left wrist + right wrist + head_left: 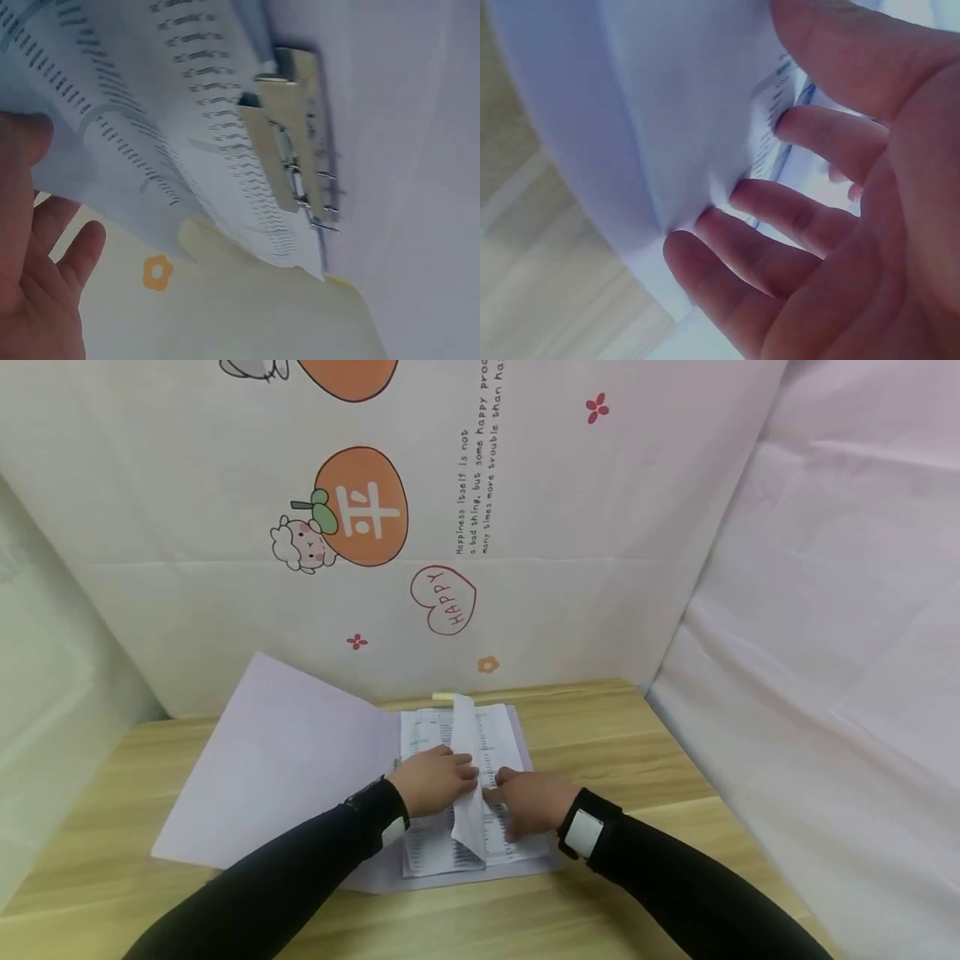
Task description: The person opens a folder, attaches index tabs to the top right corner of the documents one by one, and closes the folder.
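A pale lavender folder [285,768] lies spread on the table, its left cover raised at the far corner. Printed sheets [498,735] rest on its right side. One paper sheet [467,743] stands partly turned, curling up in the middle of the stack. My left hand [435,779] holds that sheet, thumb on the printed face and fingers behind it in the left wrist view. My right hand [536,800] touches the pages just right of it; its fingertips [682,244] rest along the paper, fingers loosely bent. A metal clip [289,135] sits by the folder's spine.
The wood-grain table [615,752] extends right of the folder. Behind it rises a white printed cloth [555,568], with more white cloth [832,635] along the right side. A small yellow strip [444,697] shows at the top of the pages.
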Demonstrator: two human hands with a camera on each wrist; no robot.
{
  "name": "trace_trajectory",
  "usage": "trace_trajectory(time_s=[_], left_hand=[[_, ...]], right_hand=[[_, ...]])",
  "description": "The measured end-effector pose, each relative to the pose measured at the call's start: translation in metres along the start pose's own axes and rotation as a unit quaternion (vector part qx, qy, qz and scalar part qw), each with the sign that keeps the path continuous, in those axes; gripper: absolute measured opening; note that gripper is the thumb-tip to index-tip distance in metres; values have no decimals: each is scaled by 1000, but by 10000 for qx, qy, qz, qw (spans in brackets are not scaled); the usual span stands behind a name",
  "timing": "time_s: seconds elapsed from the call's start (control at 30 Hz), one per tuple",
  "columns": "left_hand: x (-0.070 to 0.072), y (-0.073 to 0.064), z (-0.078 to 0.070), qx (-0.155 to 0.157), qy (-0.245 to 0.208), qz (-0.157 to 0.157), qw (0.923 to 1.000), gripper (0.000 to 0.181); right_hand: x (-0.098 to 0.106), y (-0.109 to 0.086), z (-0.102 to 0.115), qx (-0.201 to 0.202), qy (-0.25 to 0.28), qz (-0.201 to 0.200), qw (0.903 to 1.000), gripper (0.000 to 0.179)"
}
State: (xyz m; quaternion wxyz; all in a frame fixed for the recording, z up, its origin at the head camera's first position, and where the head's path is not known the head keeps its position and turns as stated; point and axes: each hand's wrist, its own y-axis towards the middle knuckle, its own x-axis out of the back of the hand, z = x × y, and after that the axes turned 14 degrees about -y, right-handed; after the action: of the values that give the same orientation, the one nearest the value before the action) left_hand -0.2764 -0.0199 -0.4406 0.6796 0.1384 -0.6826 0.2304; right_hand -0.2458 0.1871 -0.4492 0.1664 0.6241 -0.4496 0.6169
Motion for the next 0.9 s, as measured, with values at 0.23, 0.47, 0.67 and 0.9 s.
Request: trace_trajectory(time_s=[0.23,0.47,0.67,0.9], left_hand=[[-6,-24,2,165,-321,31,9993,48],[-3,-56,7,656,-1187,206,9905,44],[8,-83,15,811,-1263,352,9880,44],[17,-115,31,1043,-1250,539,9852,38]], right_hand=[[5,-1,8,-234,58,211,9995,76],[6,-1,11,-274,-36,238,9993,76],[5,-1,11,-288,-177,201,9992,75],[3,-1,12,-251,-239,163,9993,75]])
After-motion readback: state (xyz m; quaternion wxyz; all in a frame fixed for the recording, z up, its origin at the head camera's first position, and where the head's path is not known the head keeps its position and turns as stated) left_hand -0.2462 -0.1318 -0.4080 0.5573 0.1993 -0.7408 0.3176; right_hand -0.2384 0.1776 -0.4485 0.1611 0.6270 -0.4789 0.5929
